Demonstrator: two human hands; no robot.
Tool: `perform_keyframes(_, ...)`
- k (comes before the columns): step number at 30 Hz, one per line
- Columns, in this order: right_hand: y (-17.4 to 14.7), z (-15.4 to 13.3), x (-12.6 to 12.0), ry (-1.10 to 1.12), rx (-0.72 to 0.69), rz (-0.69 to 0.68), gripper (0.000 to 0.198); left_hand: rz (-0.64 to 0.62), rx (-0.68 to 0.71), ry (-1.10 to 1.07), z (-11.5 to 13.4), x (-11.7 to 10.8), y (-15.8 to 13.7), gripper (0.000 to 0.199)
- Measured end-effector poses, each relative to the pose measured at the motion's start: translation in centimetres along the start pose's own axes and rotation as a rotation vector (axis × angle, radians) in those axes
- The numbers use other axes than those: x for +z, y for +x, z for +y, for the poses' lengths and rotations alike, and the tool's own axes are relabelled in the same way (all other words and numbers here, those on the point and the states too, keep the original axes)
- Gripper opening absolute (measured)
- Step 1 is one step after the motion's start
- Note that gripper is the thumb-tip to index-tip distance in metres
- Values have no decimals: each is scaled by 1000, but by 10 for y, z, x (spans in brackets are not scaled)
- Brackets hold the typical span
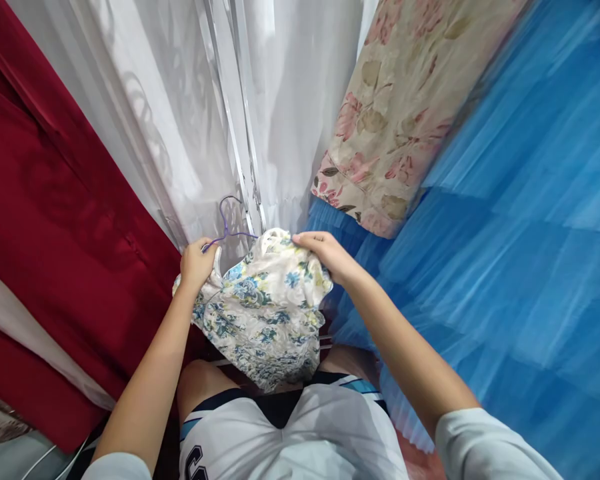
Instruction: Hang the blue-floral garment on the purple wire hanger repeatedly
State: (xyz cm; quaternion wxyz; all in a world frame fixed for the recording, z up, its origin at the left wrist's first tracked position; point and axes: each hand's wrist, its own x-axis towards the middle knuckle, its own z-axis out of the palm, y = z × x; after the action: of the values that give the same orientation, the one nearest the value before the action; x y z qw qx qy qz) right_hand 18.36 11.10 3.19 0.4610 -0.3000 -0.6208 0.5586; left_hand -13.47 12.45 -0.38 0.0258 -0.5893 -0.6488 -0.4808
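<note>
A white blouse (270, 313) with blue and yellow flowers hangs between my hands above my lap. Its left shoulder is on a purple clothes hanger (226, 230), whose hook points up and away from me. My left hand (197, 267) is closed around the hanger's left arm together with the blouse's strap. My right hand (327, 253) pinches the blouse at its right shoulder, near the neckline. The hanger's right arm runs toward the blouse's neckline, and its end is hidden by the cloth.
White curtains (290, 100) hang straight ahead, with shiny strips down the middle. Red cloth (70, 187) drapes on the left. On the right hang a floral cloth (380, 133) and blue tulle layers (520, 267). A pale cable (40, 460) lies at the lower left.
</note>
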Motion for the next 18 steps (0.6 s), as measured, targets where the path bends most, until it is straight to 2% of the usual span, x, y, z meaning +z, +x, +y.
perform_keyframes(2,-16,4,13,-83,-46,-218,31,-2,-64,-191,-11,9,-9,27)
perform_keyframes(4,-33,12,23,-121,-18,-487,40,-33,-127,-350,-16,18,-22,34)
perform_keyframes(5,-39,19,26,-120,8,-562,45,-61,-146,-400,-15,21,-30,38)
perform_keyframes(6,-45,27,28,-120,17,-558,49,-101,-149,-449,-10,24,-38,42)
perform_keyframes(8,-50,48,32,-182,-54,-336,48,-213,-125,-615,7,28,-54,46)
perform_keyframes(10,-51,70,36,-298,-175,-56,45,-390,-99,-842,34,30,-69,48)
perform_keyframes(11,-52,80,38,-336,-218,20,45,-494,-91,-941,49,30,-74,48)
perform_keyframes(13,-56,96,41,-336,-244,46,42,-699,-102,-1092,78,31,-82,48)
perform_keyframes(15,-65,107,42,-263,-211,65,33,-853,-136,-1261,103,33,-87,49)
perform_keyframes(18,-89,116,34,-102,-134,215,29,-1031,-189,-1513,131,37,-91,47)
